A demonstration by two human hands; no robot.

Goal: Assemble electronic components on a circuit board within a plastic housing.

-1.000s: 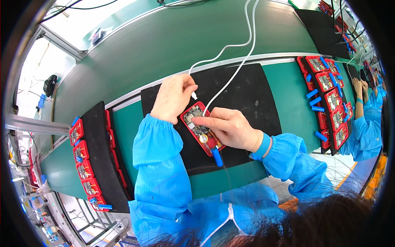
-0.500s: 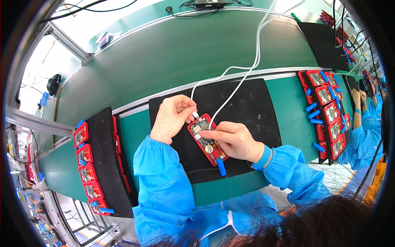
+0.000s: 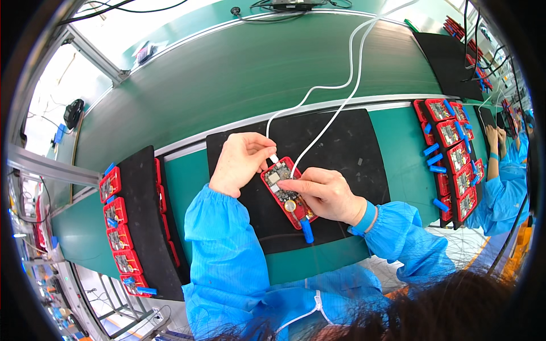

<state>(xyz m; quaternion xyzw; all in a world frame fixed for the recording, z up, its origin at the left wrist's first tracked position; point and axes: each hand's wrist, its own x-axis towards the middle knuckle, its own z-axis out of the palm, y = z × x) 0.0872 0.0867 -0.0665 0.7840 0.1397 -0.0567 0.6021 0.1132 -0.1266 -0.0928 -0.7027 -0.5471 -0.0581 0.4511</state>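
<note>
A red tray holding a circuit board [image 3: 275, 178] lies slightly tilted on the black mat in front of me. My left hand [image 3: 241, 161] pinches the plug of a white cable [image 3: 273, 158] at the board's far edge. Over the board's right side is my right hand [image 3: 327, 193], its thumb and index finger closed where a second white cable [image 3: 318, 136] runs down into them; that cable's end is hidden by the fingers. A round metallic part [image 3: 290, 206] sits on the lower board. From the tray's near end a blue cylinder [image 3: 307, 231] sticks out.
Red trays with boards [image 3: 120, 238] line a black strip at left. More red trays [image 3: 458, 153] with blue cylinders stand stacked at right. A black mat [image 3: 449, 65] lies at the far right. Beyond the trays, a co-worker's blue sleeve [image 3: 500, 190] shows. A metal rail [image 3: 392, 106] crosses behind the black mat.
The tray and board have shifted very slightly right and nearer, and the left hand moved with them. The white cables have swayed a little. Both hands keep their closed grips.
</note>
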